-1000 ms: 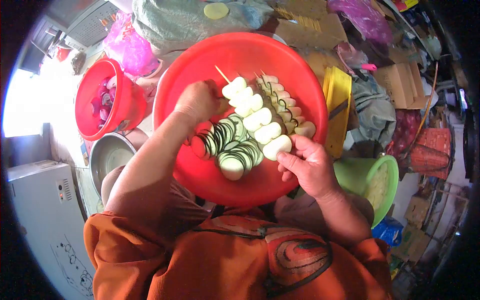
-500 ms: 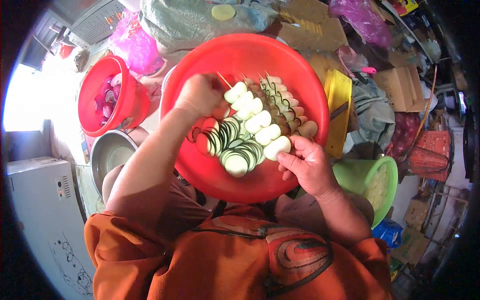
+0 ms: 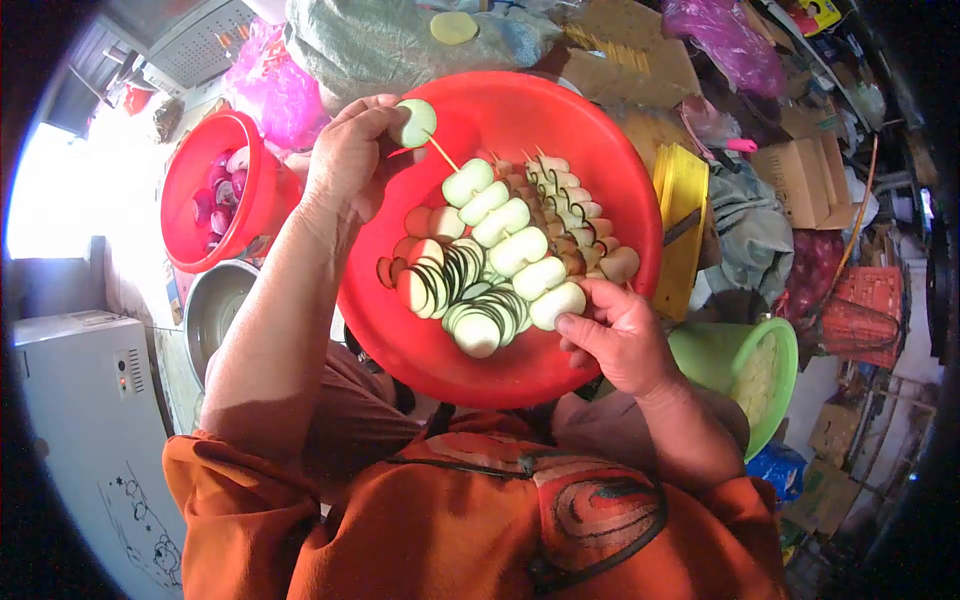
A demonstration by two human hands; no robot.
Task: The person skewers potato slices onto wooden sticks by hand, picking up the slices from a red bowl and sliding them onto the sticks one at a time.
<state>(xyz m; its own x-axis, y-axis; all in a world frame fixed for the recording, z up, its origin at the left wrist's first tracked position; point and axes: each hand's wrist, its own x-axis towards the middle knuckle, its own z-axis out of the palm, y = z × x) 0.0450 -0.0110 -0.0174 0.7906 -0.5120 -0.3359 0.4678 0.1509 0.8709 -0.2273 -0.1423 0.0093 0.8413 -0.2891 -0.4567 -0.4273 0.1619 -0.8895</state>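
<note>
My left hand (image 3: 345, 155) pinches a round, pale green zucchini slice (image 3: 416, 124) against the pointed upper end of a wooden skewer. Several folded slices are threaded along this skewer (image 3: 518, 250), which slants down to the right. Its lower end is held between the thumb and fingers of my right hand (image 3: 625, 335). Beneath lies a large red basin (image 3: 470, 385). Loose zucchini slices (image 3: 474, 330) with dark green rims fan out inside it, to the left of several loaded skewers (image 3: 572, 205).
A smaller red bucket (image 3: 180, 240) of purple onion pieces stands left, above a metal bowl (image 3: 205, 315). At right are a yellow box-like object (image 3: 677, 215) and a light green bucket (image 3: 705, 350) with pale contents. Bare skewers lie on cardboard (image 3: 660, 75) behind the basin.
My left hand has come up and leftward from inside the basin, now with a slice at the skewer's tip. My right hand has stayed nearly in place, still on the skewer's lower end.
</note>
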